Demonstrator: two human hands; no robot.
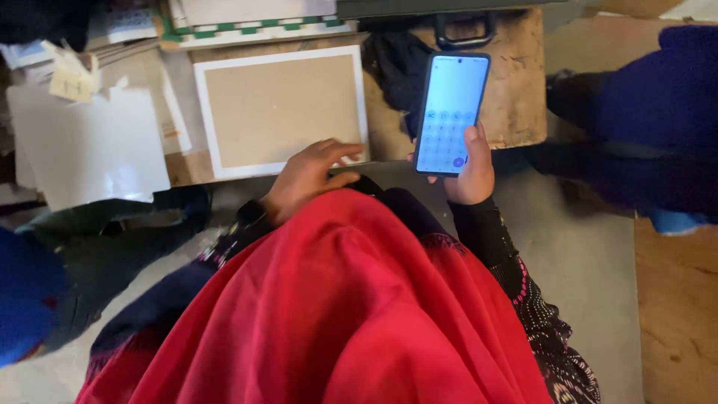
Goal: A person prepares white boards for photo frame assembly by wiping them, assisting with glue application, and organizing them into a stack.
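My right hand (471, 170) holds a smartphone (451, 112) upright, its lit screen showing a keypad, with my thumb resting on the lower right edge. Resting at the lower right corner of a framed beige board (280, 108) with a white border, my left hand (307, 178) has its fingers slightly spread and holds nothing. A red cloth (336, 307) drapes over my lap below both hands, and dark patterned sleeves cover my arms.
White sheets (90, 146) and stacked card pieces lie to the left. A wooden block (520, 82) sits behind the phone with a black handle (464, 37) above it. A person in dark blue clothing (658, 112) is at the right.
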